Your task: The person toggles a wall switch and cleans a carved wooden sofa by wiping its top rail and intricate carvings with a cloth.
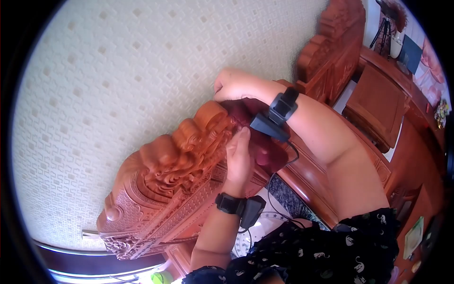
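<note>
A carved red-brown wooden crest (175, 161) stands against a cream patterned wall. A dark red cloth (268, 154) lies over the top of the carving. My right hand (232, 85) reaches over the crest's top edge and grips the upper part of the cloth, fingers curled. My left hand (239, 158) presses a lower part of the cloth against the carving, thumb pointing up. Each wrist carries a black band with a small device; a cable runs down from the right one.
The cream wall (118, 71) fills the left and top. A second carved wooden piece (331, 47) stands further along the wall. Wooden furniture (378, 104) and a tripod (382, 31) are at the far right. A blue patterned cushion (288, 199) lies below the arms.
</note>
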The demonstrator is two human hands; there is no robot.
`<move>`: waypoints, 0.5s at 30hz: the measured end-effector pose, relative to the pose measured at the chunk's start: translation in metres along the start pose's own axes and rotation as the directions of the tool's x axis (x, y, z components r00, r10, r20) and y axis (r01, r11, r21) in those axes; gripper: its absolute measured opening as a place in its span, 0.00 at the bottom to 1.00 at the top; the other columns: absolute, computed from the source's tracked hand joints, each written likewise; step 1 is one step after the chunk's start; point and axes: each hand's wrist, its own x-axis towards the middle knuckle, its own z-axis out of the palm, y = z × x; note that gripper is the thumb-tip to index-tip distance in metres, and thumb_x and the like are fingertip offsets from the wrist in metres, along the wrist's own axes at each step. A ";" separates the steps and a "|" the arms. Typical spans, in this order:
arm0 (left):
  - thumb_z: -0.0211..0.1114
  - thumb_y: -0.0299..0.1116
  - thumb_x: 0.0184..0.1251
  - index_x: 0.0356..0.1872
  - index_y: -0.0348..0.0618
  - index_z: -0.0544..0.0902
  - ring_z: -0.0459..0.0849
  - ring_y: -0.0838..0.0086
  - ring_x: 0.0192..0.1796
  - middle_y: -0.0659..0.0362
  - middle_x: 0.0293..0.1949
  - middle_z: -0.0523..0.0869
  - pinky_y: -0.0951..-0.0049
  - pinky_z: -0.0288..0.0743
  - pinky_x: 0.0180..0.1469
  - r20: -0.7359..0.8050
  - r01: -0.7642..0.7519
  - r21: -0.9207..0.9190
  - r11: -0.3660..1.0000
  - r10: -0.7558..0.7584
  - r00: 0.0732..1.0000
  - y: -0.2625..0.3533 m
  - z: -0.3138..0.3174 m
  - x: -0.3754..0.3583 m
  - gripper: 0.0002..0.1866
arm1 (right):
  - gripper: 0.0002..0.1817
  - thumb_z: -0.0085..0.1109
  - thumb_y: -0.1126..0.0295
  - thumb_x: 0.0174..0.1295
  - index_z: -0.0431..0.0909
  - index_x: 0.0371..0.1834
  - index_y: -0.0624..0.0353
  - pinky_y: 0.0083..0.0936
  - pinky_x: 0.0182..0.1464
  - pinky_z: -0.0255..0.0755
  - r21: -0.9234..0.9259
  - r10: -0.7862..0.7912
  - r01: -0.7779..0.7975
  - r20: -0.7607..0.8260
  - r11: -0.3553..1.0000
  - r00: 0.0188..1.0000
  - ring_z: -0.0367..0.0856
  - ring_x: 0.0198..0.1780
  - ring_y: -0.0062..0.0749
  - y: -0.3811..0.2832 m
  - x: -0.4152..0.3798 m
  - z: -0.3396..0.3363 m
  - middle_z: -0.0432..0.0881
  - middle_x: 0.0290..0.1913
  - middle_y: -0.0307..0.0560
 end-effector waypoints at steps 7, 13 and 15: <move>0.48 0.36 0.74 0.49 0.36 0.76 0.78 0.70 0.52 0.56 0.49 0.81 0.68 0.68 0.59 0.061 0.060 -0.299 0.952 -0.044 0.997 0.018 0.020 0.003 0.15 | 0.15 0.65 0.59 0.41 0.85 0.28 0.57 0.35 0.40 0.75 -0.151 0.064 -0.068 -0.031 0.986 0.997 0.82 0.35 0.48 0.000 0.011 0.006 0.83 0.32 0.54; 0.49 0.36 0.74 0.49 0.39 0.77 0.79 0.70 0.50 0.58 0.48 0.82 0.68 0.70 0.57 0.052 0.157 -0.235 0.959 -0.149 0.987 0.014 0.012 -0.006 0.14 | 0.09 0.63 0.65 0.42 0.81 0.19 0.61 0.35 0.28 0.68 -0.187 -0.067 0.078 0.064 0.979 0.996 0.76 0.21 0.39 -0.010 0.007 -0.007 0.78 0.18 0.53; 0.50 0.36 0.74 0.48 0.40 0.77 0.79 0.70 0.49 0.58 0.47 0.82 0.68 0.71 0.56 0.132 0.170 -0.263 0.950 -0.139 0.981 0.012 0.000 -0.003 0.13 | 0.09 0.62 0.66 0.43 0.81 0.19 0.61 0.36 0.28 0.68 -0.141 -0.072 0.082 0.073 0.987 0.995 0.76 0.21 0.40 -0.009 0.004 -0.008 0.78 0.18 0.54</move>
